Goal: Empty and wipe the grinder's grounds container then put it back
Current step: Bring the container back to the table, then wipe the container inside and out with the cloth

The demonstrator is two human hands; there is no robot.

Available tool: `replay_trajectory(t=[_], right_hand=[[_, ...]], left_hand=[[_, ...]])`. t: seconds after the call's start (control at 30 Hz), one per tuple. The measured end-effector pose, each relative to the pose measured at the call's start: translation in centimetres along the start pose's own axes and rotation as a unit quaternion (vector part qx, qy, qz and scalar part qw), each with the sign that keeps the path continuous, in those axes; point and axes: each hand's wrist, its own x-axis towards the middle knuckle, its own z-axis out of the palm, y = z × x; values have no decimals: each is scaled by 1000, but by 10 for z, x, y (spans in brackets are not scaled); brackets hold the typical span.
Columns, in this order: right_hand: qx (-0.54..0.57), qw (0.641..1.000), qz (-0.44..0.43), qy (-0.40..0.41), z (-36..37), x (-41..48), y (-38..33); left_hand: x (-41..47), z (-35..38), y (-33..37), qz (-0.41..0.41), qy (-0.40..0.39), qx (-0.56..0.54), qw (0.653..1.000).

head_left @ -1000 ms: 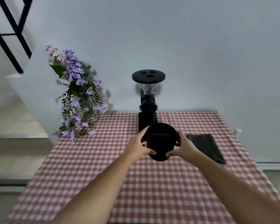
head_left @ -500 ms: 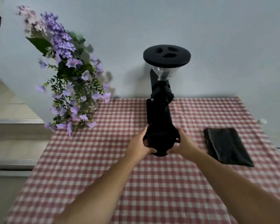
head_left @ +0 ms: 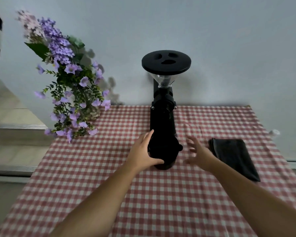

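A tall black coffee grinder point(head_left: 163, 117) with a clear hopper and a round black lid stands at the back of the table against the wall. The round black grounds container point(head_left: 163, 152) sits at the grinder's foot, on the tablecloth. My left hand point(head_left: 142, 152) curls around the container's left side, thumb at its front. My right hand point(head_left: 197, 151) hovers just right of the container, fingers spread, touching nothing. A folded black cloth point(head_left: 234, 156) lies flat to the right.
A red-and-white checked tablecloth point(head_left: 161, 202) covers the table. A glass vase of purple flowers point(head_left: 70, 86) stands at the back left. A small white cap-like object point(head_left: 274, 132) sits beyond the table's right edge. Steps lie to the left.
The container has gone from held up in both hands to resting at the grinder's foot. My right hand has let go and moved off to the right, fingers spread.
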Motion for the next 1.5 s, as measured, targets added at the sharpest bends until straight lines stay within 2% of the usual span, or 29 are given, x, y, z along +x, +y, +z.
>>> replay_trajectory(t=[0.17, 0.27, 0.43, 0.57, 0.63, 0.77, 0.87, 1.1, 1.33, 1.5], right_hand=[[1, 993, 51, 104, -60, -21, 27], [6, 987, 82, 137, -86, -37, 52], [-29, 978, 124, 166, -109, -61, 94], [-37, 976, 146, 158, -116, -63, 124], [-33, 977, 150, 147, -120, -58, 134], [-49, 981, 121, 142, -123, -38, 146], [3, 979, 133, 152, -124, -22, 145], [138, 971, 137, 141, -136, -24, 127], [112, 979, 35, 164, -137, -46, 71], [101, 983, -49, 146, -113, -53, 24]], left_hand=[[19, 19, 67, 125, 44, 77, 988], [31, 52, 108, 176, -5, 94, 980], [46, 117, 149, 86, -160, 93, 979], [56, 163, 151, 14, -213, 37, 976], [62, 181, 152, -16, -198, 62, 978], [74, 204, 163, -11, -124, 84, 989], [83, 209, 170, -54, -91, 3, 994], [85, 184, 176, -77, -104, -121, 984], [56, 123, 178, -4, -38, -180, 983], [36, 77, 167, 18, -39, -278, 960]])
